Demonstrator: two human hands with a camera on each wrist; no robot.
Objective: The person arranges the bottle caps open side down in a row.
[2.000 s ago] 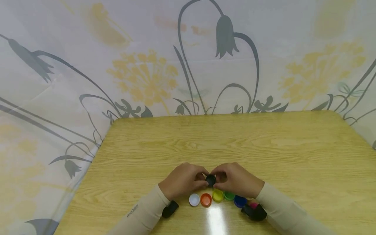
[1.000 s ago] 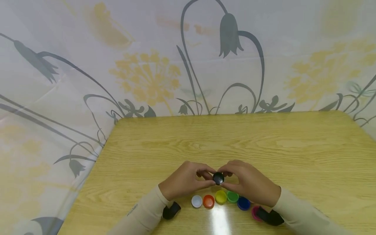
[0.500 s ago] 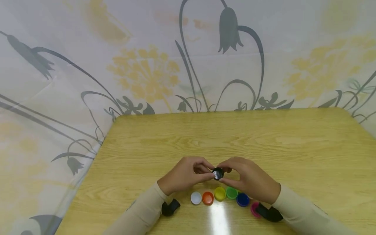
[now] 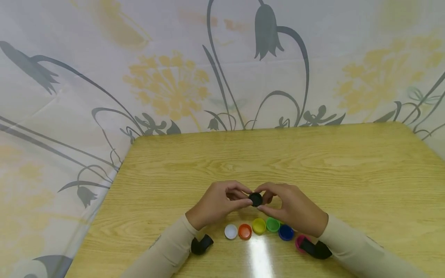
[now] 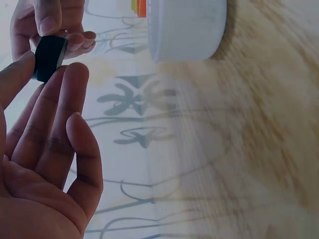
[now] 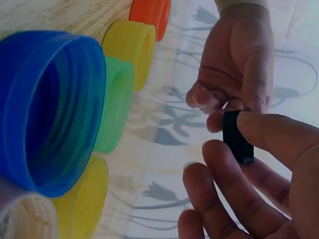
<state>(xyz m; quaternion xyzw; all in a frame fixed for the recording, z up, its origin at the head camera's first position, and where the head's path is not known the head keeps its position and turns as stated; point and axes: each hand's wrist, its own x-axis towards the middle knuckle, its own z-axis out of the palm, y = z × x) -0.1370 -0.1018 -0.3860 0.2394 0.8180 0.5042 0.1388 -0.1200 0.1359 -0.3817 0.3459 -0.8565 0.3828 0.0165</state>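
Observation:
A small black bottle cap [image 4: 255, 199] is held in the air over the table, between both hands. My left hand [image 4: 217, 206] pinches its left side with thumb and fingertips. From the opposite side my right hand [image 4: 293, 208] grips the same cap the same way. In the left wrist view the black cap [image 5: 50, 58] shows its side, and in the right wrist view the cap [image 6: 238, 137] is seen edge-on. Below the hands lie a white cap [image 4: 231, 231], an orange cap [image 4: 245, 231], a yellow cap [image 4: 259, 226], a green cap [image 4: 272, 224] and a blue cap [image 4: 286, 233].
A pink cap [image 4: 299, 243] lies partly behind the black wrist camera [image 4: 315, 250] on the right. The right wrist view also shows a second yellow cap [image 6: 84, 199] and a cream cap [image 6: 37, 219]. The wooden table [image 4: 194, 162] meets a flower-patterned cloth [image 4: 236, 77] at the back.
Both hands keep hold of the black cap, turning and tilting it. Its bright, glossy face of a moment ago now looks dark and hollow. The coloured caps stay in their row.

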